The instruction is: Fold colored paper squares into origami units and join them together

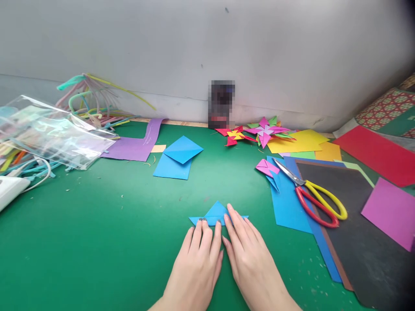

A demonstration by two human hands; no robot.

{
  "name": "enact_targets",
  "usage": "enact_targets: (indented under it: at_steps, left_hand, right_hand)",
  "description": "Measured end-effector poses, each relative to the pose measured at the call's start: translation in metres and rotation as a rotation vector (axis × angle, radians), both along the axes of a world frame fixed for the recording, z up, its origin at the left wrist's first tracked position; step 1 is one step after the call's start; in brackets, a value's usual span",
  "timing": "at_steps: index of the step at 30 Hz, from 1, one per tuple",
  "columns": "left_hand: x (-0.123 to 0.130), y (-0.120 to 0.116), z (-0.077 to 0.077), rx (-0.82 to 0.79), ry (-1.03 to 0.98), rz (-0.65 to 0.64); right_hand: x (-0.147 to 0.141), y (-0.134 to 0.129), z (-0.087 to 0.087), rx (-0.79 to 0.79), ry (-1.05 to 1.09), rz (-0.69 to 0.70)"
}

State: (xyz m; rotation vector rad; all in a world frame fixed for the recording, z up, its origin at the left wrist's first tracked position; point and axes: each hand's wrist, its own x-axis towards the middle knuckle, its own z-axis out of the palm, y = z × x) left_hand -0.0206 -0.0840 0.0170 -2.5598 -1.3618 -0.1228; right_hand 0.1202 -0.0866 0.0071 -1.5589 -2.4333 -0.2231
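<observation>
Presses folded blue paper [216,211] against green tabletop [97,242] with extended fingertips of left hand [196,263] and right hand [253,259], not closed around it, apparently to hold the crease down. Lies centrally ahead of both palms, likely for even pressure. Has scissors [300,182] well to the right, presumably out of the fingers' way.

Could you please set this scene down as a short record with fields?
Left hand: fingertips on the near edge of a folded blue paper
Right hand: fingers on the right part of the same paper
Paper shape: peak pointing away from the person, a narrow tip at each side
Surface: green tabletop
Left side: clear plastic bag, purple paper
Beyond the hands: two blue pieces, overlapping; paper stars near the wall
Right side: scissors, one handle red, one yellow, lying on paper sheets
</observation>
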Motion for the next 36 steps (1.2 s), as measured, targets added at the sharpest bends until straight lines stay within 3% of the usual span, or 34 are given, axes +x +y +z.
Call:
enact_targets:
  at_steps: [19, 27, 36]
  left_hand:
    - [0.003, 0.000, 0.003, 0.062, -0.002, -0.041]
    - [0.003, -0.002, -0.003, 0.084, -0.008, -0.047]
    - [0.002, 0.010, -0.003, -0.052, -0.043, -0.005]
  right_hand:
    - [0.001, 0.001, -0.004, -0.010, -0.012, 0.019]
    - [0.003, 0.000, -0.006, -0.012, 0.019, 0.020]
    - [0.003, 0.001, -0.011, 0.037, -0.014, 0.037]
